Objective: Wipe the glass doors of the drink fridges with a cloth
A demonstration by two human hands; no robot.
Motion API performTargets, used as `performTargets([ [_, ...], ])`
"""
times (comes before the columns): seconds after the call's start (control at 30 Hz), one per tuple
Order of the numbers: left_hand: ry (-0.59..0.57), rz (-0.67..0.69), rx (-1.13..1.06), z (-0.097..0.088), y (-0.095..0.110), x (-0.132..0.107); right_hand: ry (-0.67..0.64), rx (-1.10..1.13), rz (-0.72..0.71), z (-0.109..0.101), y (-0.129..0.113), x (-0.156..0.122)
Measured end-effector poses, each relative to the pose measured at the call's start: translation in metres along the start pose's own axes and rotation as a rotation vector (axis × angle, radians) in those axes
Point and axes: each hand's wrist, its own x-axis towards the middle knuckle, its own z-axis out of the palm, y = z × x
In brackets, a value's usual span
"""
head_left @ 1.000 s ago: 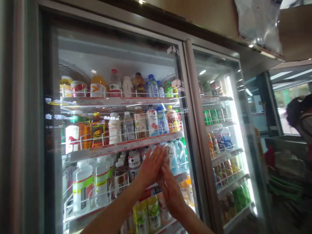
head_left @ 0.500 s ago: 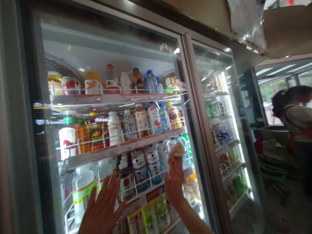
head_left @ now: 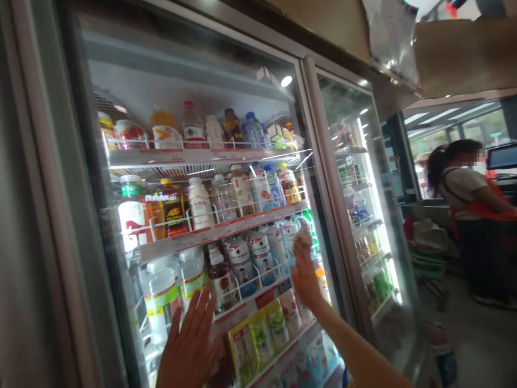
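I face a glass-door drinks fridge (head_left: 210, 70) with shelves full of bottles. My left hand (head_left: 189, 345) lies flat on the glass at the bottom, fingers spread and empty, over large white bottles (head_left: 161, 299). My right hand (head_left: 305, 269) is higher and to the right, near the door's right edge. Its fingers press a small pale wad (head_left: 302, 234) of cloth or paper against the glass. Behind it stand white-labelled bottles (head_left: 258, 250) on the third shelf.
A second glass door (head_left: 363, 205) with cans and bottles adjoins on the right. A person in a red apron (head_left: 468, 205) stands at a counter at the far right. Green baskets (head_left: 428, 264) sit near the floor, and a bottle (head_left: 444, 358) stands on it.
My hands were together on the glass. The left hand then dropped low and left and lay flat; the right, with the wad, slid right and up. The view has turned right.
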Motion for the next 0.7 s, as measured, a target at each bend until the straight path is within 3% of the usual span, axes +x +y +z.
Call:
performTargets([
  [0.07, -0.039, -0.010, 0.019, -0.008, -0.003, -0.016, 0.058, 0.009, 0.088, 0.004, -0.007, -0.001],
  [0.1, -0.062, -0.015, 0.041, -0.012, -0.005, -0.024, 0.014, 0.031, 0.066, 0.008, -0.017, -0.009],
  [0.23, -0.140, 0.010, 0.179, -0.030, -0.014, -0.050, -0.323, 0.162, -0.328, 0.023, -0.077, -0.056],
  [0.3, -0.161, 0.040, 0.235, -0.039, -0.014, -0.061, -0.336, 0.180, -0.457, 0.026, -0.094, -0.055],
  [0.4, -0.201, 0.035, 0.281, -0.052, -0.007, -0.075, -0.248, 0.140, -0.316, 0.034, -0.104, -0.031],
  [0.47, -0.228, 0.005, 0.294, -0.062, -0.001, -0.082, -0.324, 0.164, -0.267, 0.038, -0.111, -0.034],
  [0.6, -0.262, -0.028, 0.278, -0.087, 0.005, -0.093, -0.755, 0.388, -0.576, 0.027, -0.132, -0.115],
  [0.67, -0.269, -0.026, 0.267, -0.099, 0.004, -0.097, -0.831, 0.447, -0.650, 0.025, -0.141, -0.140],
  [0.7, -0.269, -0.031, 0.267, -0.104, 0.003, -0.098, -0.811, 0.456, -0.658, 0.027, -0.146, -0.140],
])
